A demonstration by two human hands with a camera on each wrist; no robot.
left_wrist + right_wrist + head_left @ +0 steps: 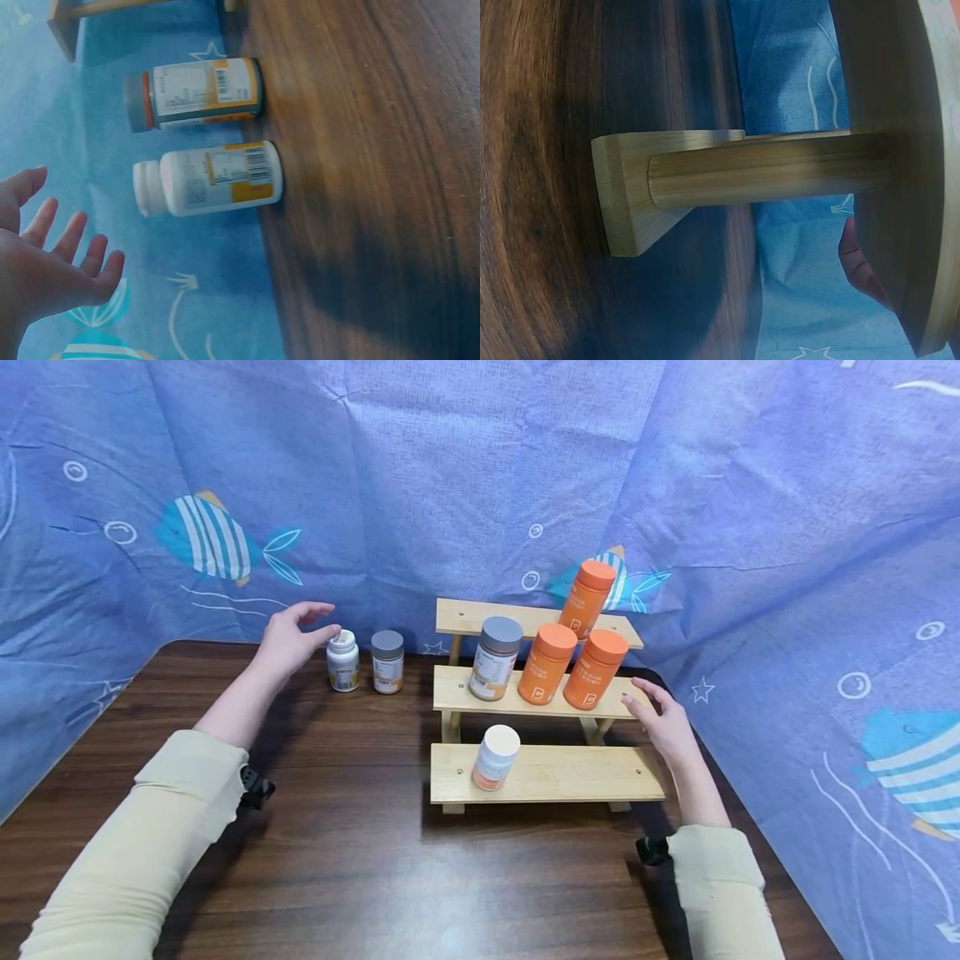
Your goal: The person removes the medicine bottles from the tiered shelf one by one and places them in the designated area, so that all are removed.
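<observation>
Hovering near the leftmost white bottle [343, 668]: the left grip [291, 639].

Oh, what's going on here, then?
A person's open left hand is near a white bottle, not holding it; a grey-capped bottle stands beside that on the table. Their right hand is at the right end of the middle step of a wooden stand. The stand carries five more bottles: one on top, three in the middle, one at the bottom.
</observation>
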